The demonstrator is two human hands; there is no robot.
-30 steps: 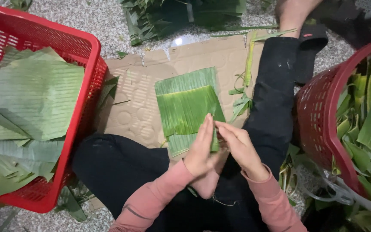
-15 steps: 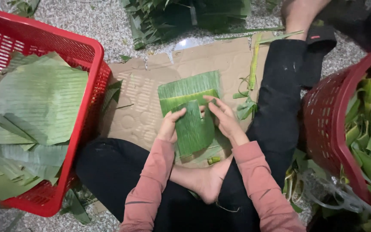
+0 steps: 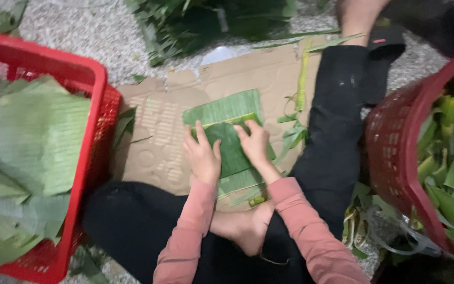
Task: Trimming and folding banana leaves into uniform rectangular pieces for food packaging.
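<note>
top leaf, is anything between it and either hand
Nothing visible. Both hands lie flat on the top leaf: left hand on its left edge, right hand on its right part. It rests on the leaf stack on cardboard.

Left hand [image 3: 202, 158], right hand [image 3: 254, 145] palms down, seemingly flat, fingers extended.
</note>
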